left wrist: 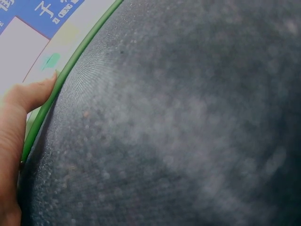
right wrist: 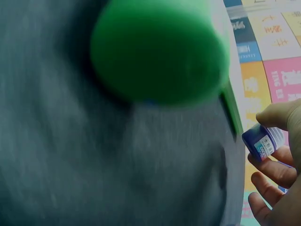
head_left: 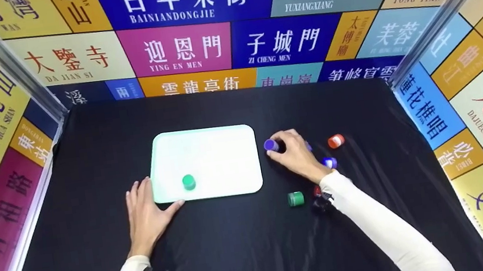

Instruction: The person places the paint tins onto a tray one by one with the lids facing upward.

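Observation:
My right hand [head_left: 292, 149] pinches a small purple paint jar [head_left: 271, 145] between thumb and fingers, just right of the white tray [head_left: 225, 156]. In the right wrist view that paint jar [right wrist: 263, 141] shows a printed label and tilts in the fingertips. My left hand [head_left: 147, 213] lies at the tray's near left corner, fingers along its left side and thumb at the front edge. The left wrist view shows the thumb on the tray's green rim [left wrist: 70, 63]. A green jar [head_left: 189, 182] stands on the tray near its front edge.
Right of the tray are another green jar [head_left: 295, 199], an orange-red jar [head_left: 336, 141] and a blue-purple jar [head_left: 330, 162]. The right wrist partly hides a red jar [head_left: 317, 190]. Black cloth [head_left: 219, 250] covers the table, with sign-printed walls [head_left: 183, 50] around it.

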{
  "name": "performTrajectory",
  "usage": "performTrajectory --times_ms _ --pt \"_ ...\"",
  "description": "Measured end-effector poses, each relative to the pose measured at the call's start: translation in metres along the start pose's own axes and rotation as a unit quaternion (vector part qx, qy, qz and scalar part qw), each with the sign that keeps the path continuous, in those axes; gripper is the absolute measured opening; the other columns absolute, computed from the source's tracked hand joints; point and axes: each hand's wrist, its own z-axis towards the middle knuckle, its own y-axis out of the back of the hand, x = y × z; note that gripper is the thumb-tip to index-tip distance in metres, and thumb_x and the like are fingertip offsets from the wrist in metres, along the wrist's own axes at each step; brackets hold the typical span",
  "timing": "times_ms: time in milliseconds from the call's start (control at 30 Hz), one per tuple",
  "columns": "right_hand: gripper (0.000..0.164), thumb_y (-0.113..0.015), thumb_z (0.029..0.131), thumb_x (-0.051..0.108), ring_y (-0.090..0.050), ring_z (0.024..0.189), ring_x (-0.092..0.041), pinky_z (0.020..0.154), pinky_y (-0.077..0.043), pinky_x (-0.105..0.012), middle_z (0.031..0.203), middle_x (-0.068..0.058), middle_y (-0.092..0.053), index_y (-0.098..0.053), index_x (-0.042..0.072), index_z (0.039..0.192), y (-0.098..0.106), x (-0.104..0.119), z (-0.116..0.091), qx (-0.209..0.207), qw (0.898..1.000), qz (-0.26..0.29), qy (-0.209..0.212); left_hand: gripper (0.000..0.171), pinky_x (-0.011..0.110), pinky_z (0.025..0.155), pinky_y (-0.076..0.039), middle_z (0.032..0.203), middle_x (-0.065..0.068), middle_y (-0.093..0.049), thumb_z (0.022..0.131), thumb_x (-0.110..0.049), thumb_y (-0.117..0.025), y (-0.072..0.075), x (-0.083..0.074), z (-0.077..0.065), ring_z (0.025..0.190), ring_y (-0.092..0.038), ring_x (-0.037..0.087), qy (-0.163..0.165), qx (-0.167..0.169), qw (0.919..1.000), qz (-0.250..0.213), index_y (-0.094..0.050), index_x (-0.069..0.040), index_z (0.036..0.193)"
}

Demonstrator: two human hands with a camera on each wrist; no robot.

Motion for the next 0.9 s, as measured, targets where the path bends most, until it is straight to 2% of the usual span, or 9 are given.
performTrajectory --times_ms 167,367,500,667,900 --pt "0.030 -0.089 0.091 0.019 -0.063 0.116 -0.031 0.104 -0.051 -0.046 0.113 -0.009 -0.076 -0.079 0.007 0.117 -0.010 0.016 -0.006 0.014 0.999 0.024 0.033 0.117 0.058 0.136 -0.004 0.167 0.030 -0.044 0.083 -0.060 -0.091 0.000 0.000 -0.002 0.163 -0.025 0.050 0.006 0.004 1.0000 -0.003 -0.040 0.008 0.165" --pt "0.030 -0.092 0.091 0.019 -0.063 0.114 -0.029 0.103 -0.051 -0.046 0.113 -0.007 -0.077 -0.080 0.008 0.116 -0.022 0.033 -0.008 0.023 0.997 0.021 0.076 0.117 0.059 0.136 0.001 0.169 0.031 -0.041 0.085 -0.060 -0.090 0.001 -0.001 0.001 0.165 -0.023 0.048 0.003 0.009 0.9999 -0.006 -0.040 0.009 0.165" --pt "0.031 -0.091 0.092 0.021 -0.061 0.112 -0.029 0.101 -0.051 -0.045 0.114 -0.009 -0.076 -0.080 0.006 0.117 -0.031 0.040 -0.008 0.037 0.996 0.031 0.079 0.117 0.059 0.136 -0.009 0.172 0.028 -0.038 0.085 -0.060 -0.090 0.003 -0.003 0.001 0.166 -0.022 0.045 0.025 0.021 0.9994 -0.014 -0.037 0.005 0.168" --pt "0.030 -0.091 0.093 0.021 -0.061 0.110 -0.028 0.098 -0.051 -0.043 0.114 -0.006 -0.076 -0.081 0.009 0.118 -0.045 0.048 -0.010 0.044 0.995 0.048 0.073 0.119 0.071 0.128 -0.027 0.178 0.022 -0.029 0.086 -0.063 -0.088 0.005 -0.006 0.000 0.167 -0.019 0.047 0.066 0.036 0.9968 -0.028 -0.033 -0.003 0.172" --pt "0.029 -0.091 0.092 0.020 -0.063 0.113 -0.029 0.100 -0.051 -0.043 0.114 -0.005 -0.075 -0.080 0.009 0.117 -0.065 0.060 -0.012 0.050 0.993 0.064 0.088 0.119 0.067 0.130 -0.024 0.178 0.023 -0.030 0.086 -0.060 -0.090 0.006 -0.006 0.000 0.166 -0.020 0.048 0.069 0.036 0.9966 -0.027 -0.033 -0.002 0.172"
